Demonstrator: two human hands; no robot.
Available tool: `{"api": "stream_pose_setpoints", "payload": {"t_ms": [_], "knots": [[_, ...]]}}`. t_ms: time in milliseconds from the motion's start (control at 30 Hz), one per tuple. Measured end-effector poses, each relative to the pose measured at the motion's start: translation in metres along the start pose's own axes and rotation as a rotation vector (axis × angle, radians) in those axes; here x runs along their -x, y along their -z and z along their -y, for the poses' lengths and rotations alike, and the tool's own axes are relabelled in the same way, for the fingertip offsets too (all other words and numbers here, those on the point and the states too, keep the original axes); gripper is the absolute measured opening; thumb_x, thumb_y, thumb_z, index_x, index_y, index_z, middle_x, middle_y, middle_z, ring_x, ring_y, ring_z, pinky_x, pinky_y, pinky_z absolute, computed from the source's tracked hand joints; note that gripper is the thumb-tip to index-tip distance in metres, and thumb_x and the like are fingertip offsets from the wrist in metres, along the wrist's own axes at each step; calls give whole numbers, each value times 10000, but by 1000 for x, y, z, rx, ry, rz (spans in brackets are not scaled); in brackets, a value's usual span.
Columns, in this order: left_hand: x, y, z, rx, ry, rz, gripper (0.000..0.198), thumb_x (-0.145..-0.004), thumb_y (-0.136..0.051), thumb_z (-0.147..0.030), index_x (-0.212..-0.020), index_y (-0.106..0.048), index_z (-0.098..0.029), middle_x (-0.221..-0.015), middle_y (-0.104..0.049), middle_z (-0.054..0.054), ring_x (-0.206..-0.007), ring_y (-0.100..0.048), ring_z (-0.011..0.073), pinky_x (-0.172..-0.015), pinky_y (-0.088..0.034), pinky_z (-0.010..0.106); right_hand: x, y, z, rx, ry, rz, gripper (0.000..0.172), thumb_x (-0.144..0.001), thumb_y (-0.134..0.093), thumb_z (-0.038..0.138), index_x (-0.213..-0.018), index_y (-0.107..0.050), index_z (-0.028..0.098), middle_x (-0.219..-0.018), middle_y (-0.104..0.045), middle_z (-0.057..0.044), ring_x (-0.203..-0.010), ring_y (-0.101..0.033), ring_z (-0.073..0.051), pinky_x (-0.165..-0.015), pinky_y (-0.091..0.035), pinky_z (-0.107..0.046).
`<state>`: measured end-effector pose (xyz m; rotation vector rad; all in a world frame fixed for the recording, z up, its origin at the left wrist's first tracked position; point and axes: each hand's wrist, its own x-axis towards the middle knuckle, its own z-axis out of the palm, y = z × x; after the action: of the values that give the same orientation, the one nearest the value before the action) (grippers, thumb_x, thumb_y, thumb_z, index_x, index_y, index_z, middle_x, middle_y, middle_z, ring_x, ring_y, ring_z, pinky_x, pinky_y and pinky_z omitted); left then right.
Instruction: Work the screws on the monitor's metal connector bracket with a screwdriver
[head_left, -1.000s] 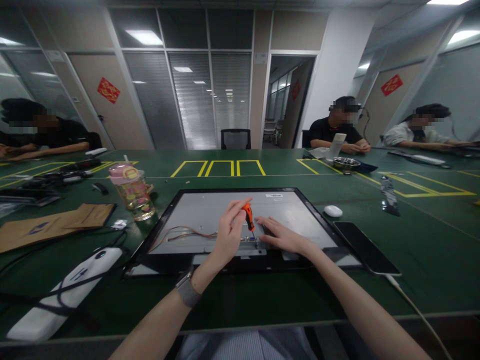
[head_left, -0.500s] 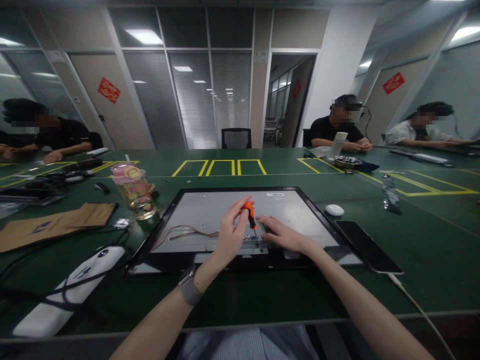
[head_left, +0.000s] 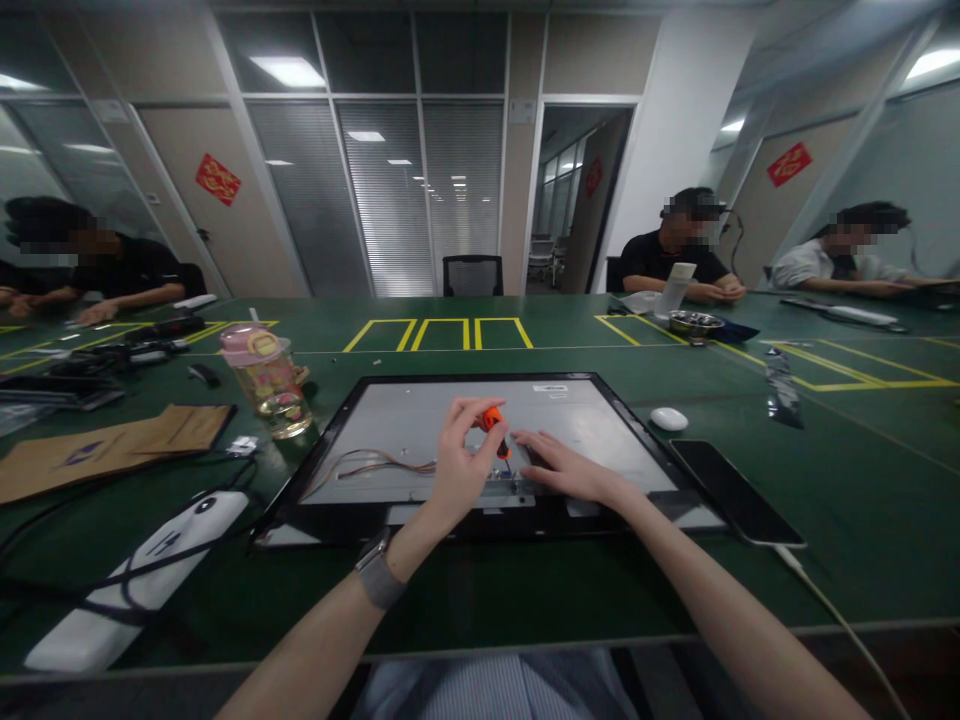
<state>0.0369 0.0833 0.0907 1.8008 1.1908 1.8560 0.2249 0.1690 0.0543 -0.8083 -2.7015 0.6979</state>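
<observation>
My left hand (head_left: 463, 458) is closed around the handle of an orange and black screwdriver (head_left: 492, 418). Its shaft points down at a small circuit board (head_left: 501, 476) near the front edge of a flat display panel (head_left: 390, 420). The panel lies on the table, with a grey metal back and a black frame. My right hand (head_left: 566, 468) rests palm down on the panel, just right of the screwdriver, fingers stretched out. Thin wires (head_left: 375, 461) run leftward from the board across the metal. The screwdriver's tip is too small to make out clearly.
Left of the panel stand a pink-lidded bottle (head_left: 266, 385), a brown paper bag (head_left: 112, 450) and a white power strip (head_left: 150, 575) with black cables. A phone (head_left: 736, 490) on a cable and a white case (head_left: 669, 419) lie right. Several people sit across the table.
My left fingers have shifted around the screwdriver handle, the index finger curling over its top. The handle leans slightly differently. My right hand stays where it was.
</observation>
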Motion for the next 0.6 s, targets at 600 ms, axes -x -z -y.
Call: {"api": "stream_pose_setpoints", "payload": {"t_ms": [600], "knots": [[0,-1,0,42,1,-33,152,-867,-579,-263,-988,-646,-202,-930,-507,31,-831,-548,125,-758,-485,243,0,-2,-4,-7,-10,7,571,-940,-399,499,-1417,-361,188,-1486,-364,-106,-1380,-289,-279,-1159,-99,-495]]}}
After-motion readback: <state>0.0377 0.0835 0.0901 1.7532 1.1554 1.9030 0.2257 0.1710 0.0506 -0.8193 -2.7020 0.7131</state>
